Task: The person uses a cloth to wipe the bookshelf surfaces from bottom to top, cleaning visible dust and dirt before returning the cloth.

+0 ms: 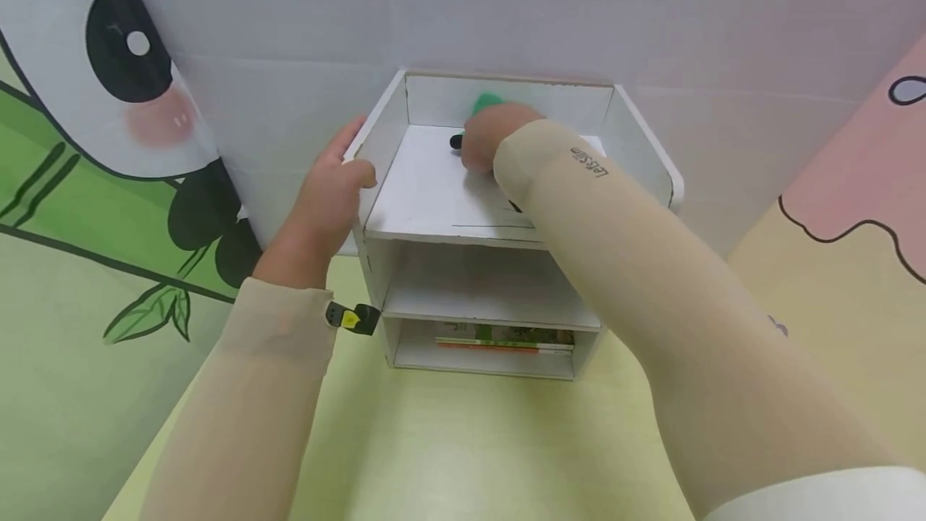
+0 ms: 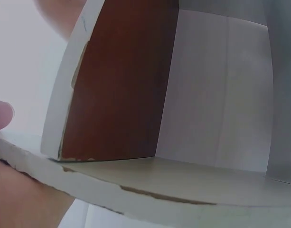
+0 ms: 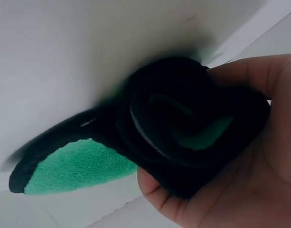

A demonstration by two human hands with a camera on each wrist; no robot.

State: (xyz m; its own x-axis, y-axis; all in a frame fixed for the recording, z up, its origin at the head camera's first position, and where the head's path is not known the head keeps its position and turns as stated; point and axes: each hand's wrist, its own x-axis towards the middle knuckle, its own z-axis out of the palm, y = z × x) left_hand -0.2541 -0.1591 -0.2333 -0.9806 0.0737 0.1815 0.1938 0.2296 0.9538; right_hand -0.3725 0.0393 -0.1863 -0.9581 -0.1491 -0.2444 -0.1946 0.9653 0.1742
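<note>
A white desktop shelf unit point(image 1: 427, 195) stands against the wall, with an open top tray and two compartments below. My left hand point(image 1: 329, 195) grips its left side panel, thumb over the front edge and fingers along the outside. Chipped edges of the white board point(image 2: 150, 192) show close up in the left wrist view. On the top surface, my right hand point(image 1: 499, 135) holds a bunched green cloth point(image 1: 487, 101) with black edging. In the right wrist view the folded cloth point(image 3: 83, 166) sits between thumb and fingers, one end trailing along the white surface.
Several thin books or booklets point(image 1: 506, 340) lie flat in the bottom compartment. The unit stands on a pale yellow surface point(image 1: 448, 441). Behind it is a white wall covering point(image 1: 506, 14), with cartoon prints at left and right. A black-and-yellow tag point(image 1: 352, 317) is at my left cuff.
</note>
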